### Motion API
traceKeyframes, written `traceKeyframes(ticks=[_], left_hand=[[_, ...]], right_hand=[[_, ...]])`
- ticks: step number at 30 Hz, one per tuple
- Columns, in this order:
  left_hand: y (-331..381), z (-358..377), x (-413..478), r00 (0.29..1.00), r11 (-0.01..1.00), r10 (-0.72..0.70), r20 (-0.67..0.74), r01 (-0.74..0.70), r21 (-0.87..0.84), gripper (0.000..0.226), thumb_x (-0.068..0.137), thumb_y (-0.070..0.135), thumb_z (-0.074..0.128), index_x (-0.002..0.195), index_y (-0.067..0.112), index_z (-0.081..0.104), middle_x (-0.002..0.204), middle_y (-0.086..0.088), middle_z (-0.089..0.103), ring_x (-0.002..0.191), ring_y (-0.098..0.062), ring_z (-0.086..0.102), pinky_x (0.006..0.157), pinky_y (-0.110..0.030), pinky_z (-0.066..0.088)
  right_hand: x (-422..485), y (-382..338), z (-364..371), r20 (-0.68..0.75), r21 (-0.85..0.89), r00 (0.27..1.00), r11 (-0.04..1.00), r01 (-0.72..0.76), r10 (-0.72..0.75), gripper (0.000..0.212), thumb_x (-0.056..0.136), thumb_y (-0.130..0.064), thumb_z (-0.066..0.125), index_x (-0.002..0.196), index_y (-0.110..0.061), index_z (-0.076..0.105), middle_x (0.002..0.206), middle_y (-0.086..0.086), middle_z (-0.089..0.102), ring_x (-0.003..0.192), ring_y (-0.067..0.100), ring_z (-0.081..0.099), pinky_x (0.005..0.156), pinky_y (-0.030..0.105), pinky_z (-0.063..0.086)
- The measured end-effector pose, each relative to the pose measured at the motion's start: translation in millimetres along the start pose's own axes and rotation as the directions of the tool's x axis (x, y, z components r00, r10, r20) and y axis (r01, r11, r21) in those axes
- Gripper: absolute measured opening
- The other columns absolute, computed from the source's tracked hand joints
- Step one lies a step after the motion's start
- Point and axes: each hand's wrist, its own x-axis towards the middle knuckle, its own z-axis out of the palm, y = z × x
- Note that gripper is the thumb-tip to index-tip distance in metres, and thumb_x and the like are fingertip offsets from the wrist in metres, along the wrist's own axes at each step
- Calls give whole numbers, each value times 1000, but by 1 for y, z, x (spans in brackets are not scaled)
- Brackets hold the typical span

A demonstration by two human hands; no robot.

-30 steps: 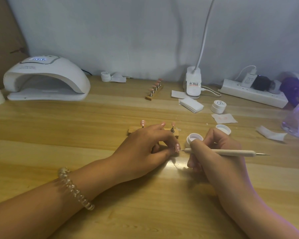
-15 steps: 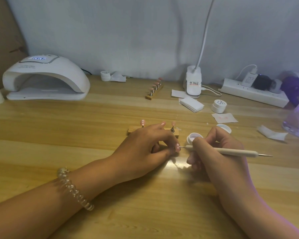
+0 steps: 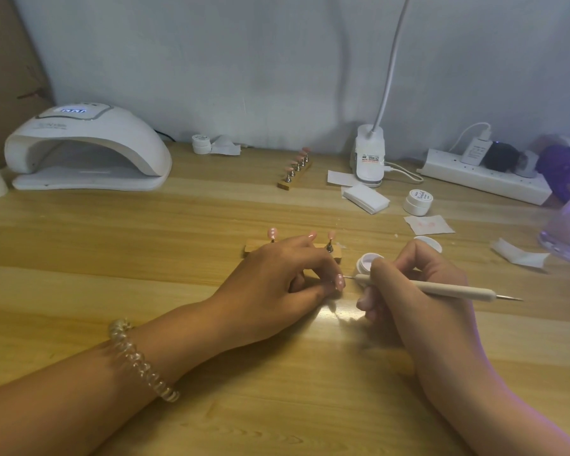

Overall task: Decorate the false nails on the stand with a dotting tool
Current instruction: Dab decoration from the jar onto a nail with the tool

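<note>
At the far left I see a white nail-curing lamp [image 3: 86, 149] sitting at the back of the wooden table [image 3: 145, 232], its display lit. My left forearm wears a coiled hair-tie bracelet [image 3: 142, 360], and my left hand [image 3: 277, 281] rests on the table with thumb and forefinger pinched on a single pink false nail [image 3: 340, 282] on its peg. Just behind that hand lies the near wooden nail stand [image 3: 254, 250], two pink nails still upright on it; a second stand [image 3: 295, 171] with a row of nails sits farther back. Right of the pinched nail, the metal tip of the dotting tool [image 3: 441, 290] is touching or all but touching it; I cannot tell which. My right hand [image 3: 418, 287] grips the tool's pale shaft like a pen, fingers curled closed around it. An open small white pot [image 3: 367, 262] stands just behind that hand, a closed gel pot [image 3: 419, 201] beyond it, and a white power strip [image 3: 484, 181] at the far right.
</note>
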Motion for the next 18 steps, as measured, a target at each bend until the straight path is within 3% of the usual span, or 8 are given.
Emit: traceKeyframes(ticks=[4,10,14,18], left_hand=[[1,0,0,1000,1000,8,-2,-8,7,5,87,14,73,90,18,73,82,-5,66,56,3,49,119,-25,26],[1,-1,-1,999,1000,-25,19,25,12,9,87,12,73,91,20,73,86,-6,65,53,-18,53,118,-30,29],[1,-1,0,1000,1000,-21,14,20,23,9,87,12,72,92,20,74,85,-5,65,53,-17,51,119,-28,26],[0,0,-1,1000,1000,2,13,-2,1,4,88,15,72,91,17,74,77,-11,66,55,-5,48,119,-23,25]], right_hand=[[-1,1,1,10,-28,1000,1000,12,-11,30,88,-10,63,66,-12,42,53,11,65,42,15,54,42,24,45],[-1,1,1,13,-57,1000,998,-1,2,29,88,-15,64,69,-11,43,55,11,66,44,17,56,46,31,48],[-1,0,1,-14,-14,1000,1000,20,-20,29,89,-10,62,67,-11,43,53,11,65,42,14,55,43,22,45],[3,-3,-5,-149,73,983,990,123,-111,29,90,-4,60,67,-12,44,49,8,62,40,10,53,41,18,44]])
